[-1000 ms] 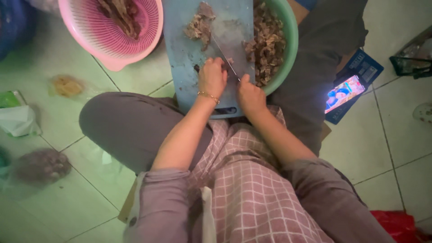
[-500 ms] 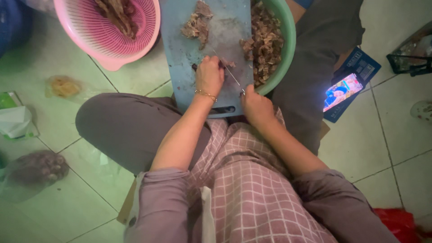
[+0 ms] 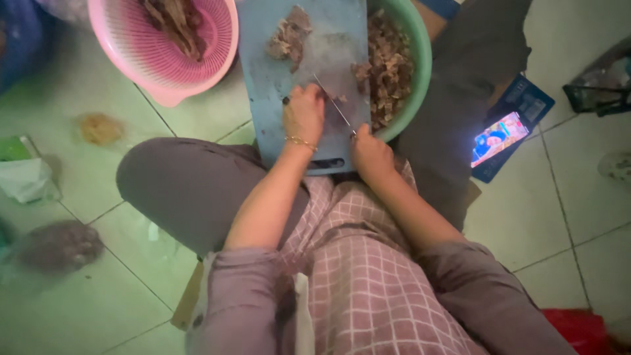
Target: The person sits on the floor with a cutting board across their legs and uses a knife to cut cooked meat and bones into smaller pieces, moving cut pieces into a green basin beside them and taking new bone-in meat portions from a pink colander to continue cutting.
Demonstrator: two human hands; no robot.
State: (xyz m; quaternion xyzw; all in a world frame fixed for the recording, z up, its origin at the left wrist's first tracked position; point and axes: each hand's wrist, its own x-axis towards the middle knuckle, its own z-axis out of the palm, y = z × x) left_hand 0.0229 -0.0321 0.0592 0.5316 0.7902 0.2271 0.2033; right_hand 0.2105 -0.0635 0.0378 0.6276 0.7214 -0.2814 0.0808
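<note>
A blue cutting board (image 3: 269, 85) lies over my lap and a green bowl's rim. My right hand (image 3: 371, 152) grips a knife (image 3: 334, 105) whose blade slants up to the left across the board. My left hand (image 3: 303, 113), with a thin bracelet at the wrist, presses down on something small on the board just left of the blade; what it holds is hidden. A pile of brownish chopped meat (image 3: 289, 34) rests at the board's far end.
A green bowl (image 3: 420, 59) of chopped meat sits to the right of the board, a pink basket (image 3: 131, 46) with more pieces at the upper left. A lit phone (image 3: 498, 138) lies on a dark case at right. Bags and scraps (image 3: 59, 246) lie on the tiled floor left.
The knife blade has shifted on the board beside my left hand, and my right hand has drawn slightly back toward my lap. The view has moved a little.
</note>
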